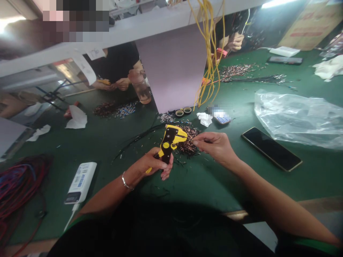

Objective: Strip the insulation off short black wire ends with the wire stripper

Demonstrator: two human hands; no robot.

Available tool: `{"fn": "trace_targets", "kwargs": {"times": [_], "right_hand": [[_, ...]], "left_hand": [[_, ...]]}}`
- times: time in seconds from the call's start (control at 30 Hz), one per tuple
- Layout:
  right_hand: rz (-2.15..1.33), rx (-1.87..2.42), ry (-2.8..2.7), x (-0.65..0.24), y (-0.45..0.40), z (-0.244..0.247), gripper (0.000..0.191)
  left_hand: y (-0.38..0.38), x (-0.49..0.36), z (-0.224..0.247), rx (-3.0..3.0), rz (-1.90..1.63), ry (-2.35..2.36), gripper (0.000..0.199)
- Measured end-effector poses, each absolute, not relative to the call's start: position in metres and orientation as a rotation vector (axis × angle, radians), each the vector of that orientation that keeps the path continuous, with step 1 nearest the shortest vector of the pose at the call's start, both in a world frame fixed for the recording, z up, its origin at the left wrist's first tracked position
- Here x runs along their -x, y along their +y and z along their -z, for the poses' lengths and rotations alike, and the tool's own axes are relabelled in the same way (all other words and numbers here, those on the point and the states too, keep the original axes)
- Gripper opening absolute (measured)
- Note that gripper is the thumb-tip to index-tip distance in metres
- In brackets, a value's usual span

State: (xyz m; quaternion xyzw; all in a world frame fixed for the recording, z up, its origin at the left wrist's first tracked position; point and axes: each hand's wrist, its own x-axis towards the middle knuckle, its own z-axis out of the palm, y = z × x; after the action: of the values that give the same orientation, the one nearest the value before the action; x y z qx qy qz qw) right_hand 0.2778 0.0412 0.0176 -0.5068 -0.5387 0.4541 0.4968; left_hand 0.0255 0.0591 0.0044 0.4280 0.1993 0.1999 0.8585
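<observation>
My left hand point(158, 163) is wrapped round the handles of a yellow and black wire stripper point(168, 142), whose jaws point to the right. Just right of those jaws, my right hand point(211, 144) is pinched, thumb against fingers; whatever lies between the fingertips is too small to make out. Beneath and behind the tool spreads a pile of short copper-coloured wire pieces point(189, 142). Long black wires point(134, 138) run leftward from near the pile.
On the green table point(209, 185) are a phone point(272, 148), a plastic bag point(297, 117), a white power bank point(81, 182) and red cable coils point(21, 185). Yellow wires point(210, 53) hang beside an upright panel point(175, 67). Two people's hands work beyond.
</observation>
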Motion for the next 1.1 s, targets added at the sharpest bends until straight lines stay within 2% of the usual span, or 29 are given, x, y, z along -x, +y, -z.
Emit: {"fn": "trace_targets", "kwargs": {"times": [0.33, 0.53, 0.8, 1.1], "right_hand": [[-1.201, 1.238, -1.209, -0.275, 0.044, -0.017, 0.01], [-1.21, 1.207, -1.212, -0.277, 0.047, -0.014, 0.01], [-1.222, 1.2, -1.234, -0.275, 0.044, -0.011, 0.01], [-1.199, 1.203, -1.222, -0.269, 0.039, -0.019, 0.013]], "left_hand": [[0.057, -0.024, -0.001, -0.914, -0.5, 0.488, 0.013], [0.061, -0.022, -0.006, -0.861, -0.477, 0.426, 0.021], [0.071, -0.02, -0.009, -0.871, -0.628, 0.44, 0.027], [0.068, -0.023, -0.004, -0.929, -0.44, 0.365, 0.044]]}}
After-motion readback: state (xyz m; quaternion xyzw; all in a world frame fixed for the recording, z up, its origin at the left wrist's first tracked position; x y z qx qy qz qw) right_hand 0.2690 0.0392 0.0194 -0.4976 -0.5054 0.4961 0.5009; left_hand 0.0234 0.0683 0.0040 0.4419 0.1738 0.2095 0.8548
